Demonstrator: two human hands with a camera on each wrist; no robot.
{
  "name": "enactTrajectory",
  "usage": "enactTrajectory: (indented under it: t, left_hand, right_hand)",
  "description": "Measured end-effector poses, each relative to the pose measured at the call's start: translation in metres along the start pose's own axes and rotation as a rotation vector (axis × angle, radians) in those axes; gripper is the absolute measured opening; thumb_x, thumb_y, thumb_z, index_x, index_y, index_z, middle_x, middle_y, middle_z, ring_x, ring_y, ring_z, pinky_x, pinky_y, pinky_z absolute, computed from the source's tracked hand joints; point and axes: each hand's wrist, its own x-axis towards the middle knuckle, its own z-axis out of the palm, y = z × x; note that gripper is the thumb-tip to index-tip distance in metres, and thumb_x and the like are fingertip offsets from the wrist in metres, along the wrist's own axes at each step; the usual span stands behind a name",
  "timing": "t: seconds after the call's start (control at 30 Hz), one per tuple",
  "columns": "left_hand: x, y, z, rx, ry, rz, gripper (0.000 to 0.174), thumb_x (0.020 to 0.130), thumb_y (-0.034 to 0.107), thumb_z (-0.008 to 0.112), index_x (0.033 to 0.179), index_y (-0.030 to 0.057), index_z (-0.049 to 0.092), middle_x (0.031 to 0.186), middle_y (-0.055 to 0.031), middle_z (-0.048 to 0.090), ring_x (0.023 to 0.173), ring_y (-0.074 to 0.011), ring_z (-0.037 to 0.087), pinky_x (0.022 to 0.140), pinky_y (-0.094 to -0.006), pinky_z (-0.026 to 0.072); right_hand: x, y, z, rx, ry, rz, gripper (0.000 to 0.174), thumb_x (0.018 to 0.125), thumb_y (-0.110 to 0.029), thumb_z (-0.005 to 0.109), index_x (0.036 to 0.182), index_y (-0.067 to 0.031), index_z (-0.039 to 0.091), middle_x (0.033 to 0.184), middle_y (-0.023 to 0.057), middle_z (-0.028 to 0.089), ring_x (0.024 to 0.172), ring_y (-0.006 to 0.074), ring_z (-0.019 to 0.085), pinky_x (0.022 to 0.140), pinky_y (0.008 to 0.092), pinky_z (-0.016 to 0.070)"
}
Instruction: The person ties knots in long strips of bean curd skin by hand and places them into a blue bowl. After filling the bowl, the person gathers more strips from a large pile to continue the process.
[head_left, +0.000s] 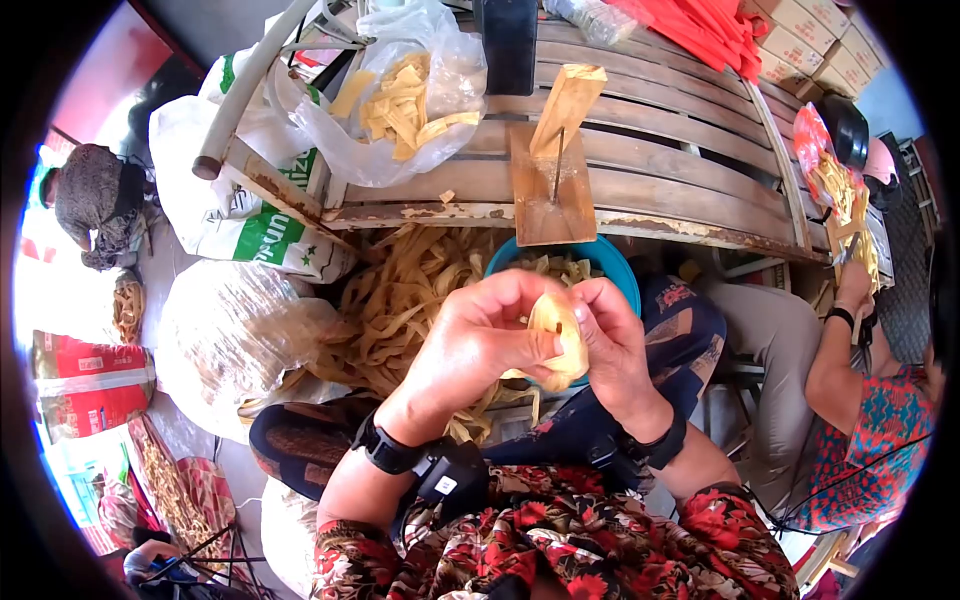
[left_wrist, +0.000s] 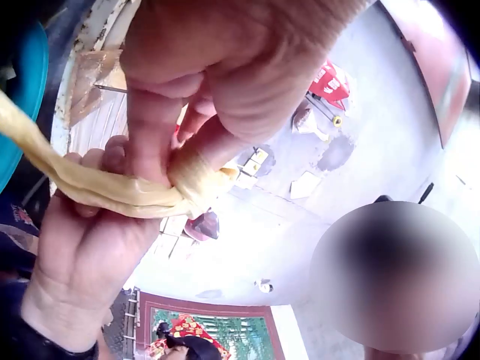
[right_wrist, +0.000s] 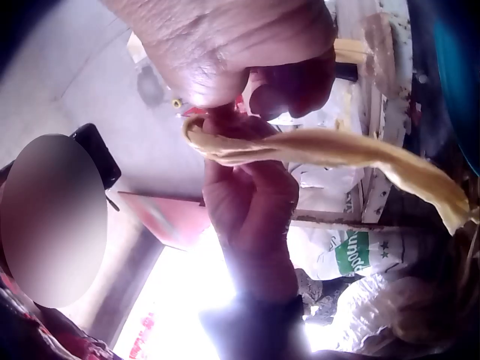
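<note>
Both hands meet over the lap in the head view and pinch one long, soft, pale yellow strip (head_left: 560, 345). My left hand (head_left: 475, 335) holds it between thumb and fingers. Opposite it, my right hand (head_left: 622, 350) grips the other side with thumb and fingertips. In the left wrist view the strip (left_wrist: 82, 187) is looped round a left finger, and its free end trails off to the left. The right wrist view shows the folded end between the hands and the strip (right_wrist: 330, 146) hanging away from it. Some fingertips are hidden behind the strip.
Below the hands is a blue tub (head_left: 625, 270) with pieces inside, beside a heap of similar strips (head_left: 390, 310). On the slatted bench (head_left: 660, 180) stand a wooden block with a metal rod (head_left: 540, 220) and a plastic bag (head_left: 350, 150) of yellow pieces. Another person (head_left: 860, 420) sits at right.
</note>
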Motion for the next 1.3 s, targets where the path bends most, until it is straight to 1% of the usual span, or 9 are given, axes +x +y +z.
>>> enactTrajectory:
  t: [0.27,0.4,0.63,0.73,0.87,0.97,1.07,1.2,1.3]
  left_hand:
    - [-0.007,-0.014,0.007,0.531,0.143,0.343,0.019,0.078,0.000,0.065,0.097,-0.0009,0.060,0.084,-0.0068,0.065,0.075,-0.0075,0.059,0.064,-0.0228,0.0493]
    - [-0.007,-0.016,-0.010,-0.084,0.030,0.038,0.027,0.078,-0.004,0.060,0.104,0.0001,0.054,0.094,-0.0078,0.064,0.082,-0.0135,0.061,0.072,-0.0244,0.0493]
    - [-0.018,-0.010,-0.007,-0.198,-0.203,-0.333,0.022,0.085,0.016,0.059,0.098,-0.0012,0.056,0.076,-0.0064,0.060,0.060,-0.0134,0.059,0.060,-0.0227,0.0477]
    - [-0.014,-0.011,-0.005,0.043,-0.058,-0.273,0.027,0.086,0.024,0.062,0.096,-0.0011,0.058,0.072,-0.0041,0.059,0.056,-0.0115,0.056,0.054,-0.0208,0.0444]
    - [-0.015,-0.009,0.010,0.339,0.037,-0.096,0.024,0.087,0.025,0.063,0.091,0.0025,0.059,0.068,0.0007,0.055,0.055,-0.0056,0.050,0.048,-0.0196,0.0389]
    - [-0.017,-0.015,-0.006,0.261,-0.005,0.054,0.017,0.085,0.014,0.066,0.094,-0.0004,0.062,0.075,0.0021,0.060,0.069,-0.0033,0.052,0.061,-0.0181,0.0416]
    - [-0.019,-0.005,-0.032,0.363,0.071,0.080,0.009,0.083,0.007,0.066,0.088,-0.0005,0.066,0.079,0.0010,0.063,0.071,-0.0041,0.053,0.064,-0.0182,0.0423]
    - [-0.012,0.001,-0.028,0.514,0.088,0.162,0.010,0.081,0.008,0.069,0.087,-0.0001,0.067,0.077,0.0002,0.063,0.070,-0.0056,0.055,0.062,-0.0216,0.0438]
    - [0.000,0.003,-0.019,0.729,0.019,0.308,0.011,0.078,0.008,0.071,0.086,0.0013,0.067,0.076,-0.0041,0.064,0.069,-0.0100,0.059,0.060,-0.0244,0.0454]
  right_hand:
    - [-0.014,-0.017,0.004,-0.143,0.009,-0.050,0.046,0.088,0.001,0.054,0.130,-0.0037,0.037,0.102,0.0061,0.054,0.075,0.0034,0.050,0.065,0.0181,0.0439]
    - [-0.021,-0.043,0.002,0.354,-0.137,0.260,0.053,0.085,0.000,0.057,0.133,-0.0036,0.035,0.094,0.0074,0.059,0.056,0.0029,0.046,0.048,0.0175,0.0384]
    - [-0.014,-0.028,-0.001,-0.077,-0.158,0.021,0.050,0.088,-0.006,0.058,0.133,-0.0030,0.037,0.093,0.0046,0.061,0.059,0.0014,0.047,0.052,0.0160,0.0393]
    - [-0.022,-0.028,-0.004,-0.501,0.003,-0.124,0.032,0.090,-0.015,0.060,0.116,-0.0003,0.049,0.088,0.0018,0.060,0.066,0.0020,0.048,0.060,0.0185,0.0411]
    - [-0.018,-0.039,-0.003,-0.469,-0.076,0.148,0.027,0.094,-0.023,0.053,0.076,-0.0035,0.053,0.065,-0.0056,0.046,0.059,0.0016,0.038,0.049,0.0195,0.0317]
    - [-0.029,-0.047,-0.015,-0.036,-0.033,0.218,0.023,0.097,-0.020,0.047,0.084,-0.0027,0.055,0.064,-0.0033,0.050,0.051,0.0024,0.042,0.044,0.0184,0.0326]
    - [-0.027,-0.057,-0.021,-0.321,-0.108,0.176,0.027,0.098,-0.021,0.043,0.092,0.0017,0.057,0.066,-0.0001,0.053,0.052,0.0040,0.046,0.046,0.0185,0.0372]
    - [0.003,-0.049,-0.042,-0.415,-0.137,0.056,0.035,0.098,-0.027,0.044,0.104,0.0039,0.059,0.084,0.0067,0.064,0.079,0.0121,0.060,0.072,0.0255,0.0483]
    - [0.021,-0.055,-0.046,-0.444,-0.359,0.297,0.036,0.097,-0.031,0.045,0.102,0.0012,0.060,0.083,0.0067,0.065,0.073,0.0112,0.062,0.065,0.0238,0.0486]
